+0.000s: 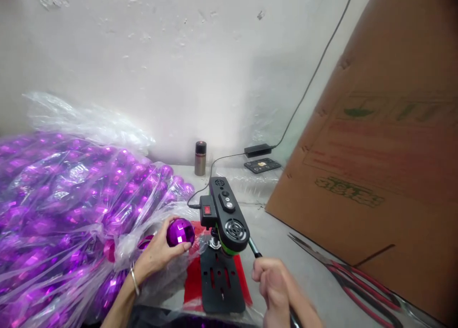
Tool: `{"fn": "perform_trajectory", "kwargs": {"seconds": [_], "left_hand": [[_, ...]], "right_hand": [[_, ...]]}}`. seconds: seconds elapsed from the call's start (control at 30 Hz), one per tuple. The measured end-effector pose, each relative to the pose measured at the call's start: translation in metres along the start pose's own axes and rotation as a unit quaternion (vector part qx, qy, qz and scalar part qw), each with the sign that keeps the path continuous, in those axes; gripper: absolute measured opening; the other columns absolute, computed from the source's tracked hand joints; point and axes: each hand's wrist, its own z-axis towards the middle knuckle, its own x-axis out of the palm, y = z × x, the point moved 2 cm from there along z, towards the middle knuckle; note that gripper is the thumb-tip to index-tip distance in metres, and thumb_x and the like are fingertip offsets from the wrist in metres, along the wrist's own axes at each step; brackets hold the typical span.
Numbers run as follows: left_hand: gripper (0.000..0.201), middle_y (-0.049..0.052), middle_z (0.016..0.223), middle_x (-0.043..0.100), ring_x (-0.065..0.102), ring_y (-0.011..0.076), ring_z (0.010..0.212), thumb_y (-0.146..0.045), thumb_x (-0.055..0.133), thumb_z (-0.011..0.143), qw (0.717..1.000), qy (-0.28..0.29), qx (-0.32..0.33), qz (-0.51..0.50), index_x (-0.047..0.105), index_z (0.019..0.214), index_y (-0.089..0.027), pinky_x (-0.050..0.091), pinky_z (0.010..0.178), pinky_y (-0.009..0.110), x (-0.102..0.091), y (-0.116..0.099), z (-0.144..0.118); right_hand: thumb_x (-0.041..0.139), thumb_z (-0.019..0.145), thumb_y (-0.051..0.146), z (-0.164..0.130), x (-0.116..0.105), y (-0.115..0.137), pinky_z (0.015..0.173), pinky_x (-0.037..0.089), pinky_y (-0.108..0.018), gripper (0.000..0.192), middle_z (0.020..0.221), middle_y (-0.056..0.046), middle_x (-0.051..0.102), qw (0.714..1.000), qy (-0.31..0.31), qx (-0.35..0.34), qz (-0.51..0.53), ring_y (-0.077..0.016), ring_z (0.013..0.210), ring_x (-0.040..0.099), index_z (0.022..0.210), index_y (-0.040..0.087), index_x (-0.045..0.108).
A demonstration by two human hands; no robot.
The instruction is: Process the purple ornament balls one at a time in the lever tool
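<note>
My left hand (157, 251) is closed round a shiny purple faceted bauble (181, 232); a bangle circles the wrist. The bauble is just left of a black electric device (229, 213) with round grilles, a red switch and a slotted base plate (222, 290). On the right side, my right hand (277, 285) is wrapped round the dark grip of a metal rod (253, 247). That rod runs up to the device's lower end, where its joint is hidden. Red sheeting (193, 275) lies under the base plate.
Clear plastic bags full of purple baubles (71, 189) fill the left side. Scissors (343, 270) with red-and-black handles lie at right, beside a leaning cardboard box (375, 151). By the wall are a spray can (201, 158), a phone (262, 165) and a corded power adapter (258, 150).
</note>
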Motion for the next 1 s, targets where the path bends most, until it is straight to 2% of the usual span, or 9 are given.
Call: {"fn": "perform_trajectory", "kwargs": {"seconds": [0.13,0.27,0.33,0.43,0.53,0.63,0.73,0.87,1.0], "left_hand": [[0.086,0.018,0.149,0.073,0.066,0.0389,0.143,-0.075,0.077,0.081,0.968,-0.018,-0.058,-0.244,0.064,0.144,-0.018,0.051,0.124,0.052,0.037,0.021,-0.035],[0.088,0.016,0.145,0.075,0.066,0.0411,0.142,-0.081,0.08,0.077,0.912,-0.034,-0.122,-0.39,0.066,0.141,-0.022,0.055,0.12,0.054,0.075,0.036,-0.059],[0.085,0.015,0.143,0.076,0.069,0.0412,0.139,-0.078,0.079,0.08,0.914,-0.028,-0.136,-0.381,0.064,0.143,-0.022,0.055,0.118,0.055,0.085,0.037,-0.064],[0.094,0.018,0.142,0.074,0.071,0.0417,0.133,-0.069,0.086,0.075,0.963,-0.026,-0.114,-0.242,0.057,0.15,-0.019,0.049,0.122,0.056,0.087,0.036,-0.065],[0.104,0.02,0.144,0.07,0.074,0.0397,0.125,-0.056,0.092,0.07,0.985,-0.022,-0.083,-0.152,0.045,0.155,-0.019,0.052,0.117,0.056,0.086,0.034,-0.061],[0.083,0.016,0.133,0.074,0.075,0.0384,0.119,-0.052,0.088,0.072,0.99,-0.04,-0.051,-0.124,0.054,0.14,-0.021,0.056,0.111,0.055,0.085,0.032,-0.055],[0.067,0.015,0.134,0.073,0.071,0.0388,0.129,-0.057,0.081,0.078,0.991,-0.04,-0.009,-0.127,0.065,0.133,-0.022,0.053,0.117,0.054,0.082,0.031,-0.049],[0.075,0.018,0.15,0.068,0.063,0.0412,0.145,-0.063,0.079,0.08,0.984,-0.019,-0.014,-0.177,0.065,0.141,-0.022,0.047,0.126,0.056,0.079,0.036,-0.041],[0.084,0.019,0.146,0.073,0.073,0.039,0.131,-0.06,0.085,0.079,0.977,-0.043,-0.038,-0.204,0.057,0.148,-0.021,0.053,0.12,0.056,0.08,0.036,-0.039]], "right_hand": [[0.054,0.115,0.03,0.017,-0.005,0.002,0.056,0.038,-0.025,0.045,0.066,0.003,0.053,0.995,0.075,-0.057,-0.019,-0.0091,0.057,0.051,0.071,0.021,0.054],[0.052,0.113,0.021,0.03,-0.009,0.005,0.055,0.042,-0.023,0.042,0.064,0.003,0.054,0.986,0.127,-0.098,-0.039,-0.0094,0.057,0.055,0.071,0.022,0.054],[0.052,0.112,0.018,0.032,-0.009,0.007,0.055,0.042,-0.021,0.04,0.064,0.004,0.054,0.986,0.134,-0.097,-0.037,-0.0088,0.056,0.054,0.072,0.022,0.053],[0.052,0.112,0.017,0.03,-0.009,0.008,0.056,0.042,-0.021,0.039,0.065,0.005,0.052,0.988,0.127,-0.084,-0.02,-0.008,0.057,0.053,0.073,0.022,0.052],[0.051,0.113,0.017,0.028,-0.009,0.008,0.056,0.041,-0.021,0.038,0.066,0.005,0.052,0.987,0.138,-0.078,-0.022,-0.0081,0.058,0.052,0.075,0.023,0.054],[0.051,0.113,0.016,0.026,-0.009,0.007,0.056,0.04,-0.022,0.037,0.067,0.005,0.053,0.986,0.148,-0.078,-0.021,-0.0085,0.058,0.051,0.077,0.023,0.054],[0.05,0.114,0.018,0.024,-0.009,0.005,0.058,0.039,-0.023,0.039,0.068,0.005,0.051,0.991,0.121,-0.056,-0.006,-0.0088,0.06,0.05,0.075,0.023,0.051],[0.049,0.113,0.014,0.025,-0.008,0.005,0.058,0.041,-0.021,0.037,0.068,0.006,0.05,0.985,0.15,-0.085,-0.014,-0.0082,0.06,0.051,0.077,0.023,0.049],[0.048,0.112,0.01,0.029,-0.01,0.008,0.059,0.043,-0.02,0.035,0.068,0.006,0.05,0.981,0.167,-0.089,-0.031,-0.0077,0.06,0.052,0.079,0.024,0.048]]}}
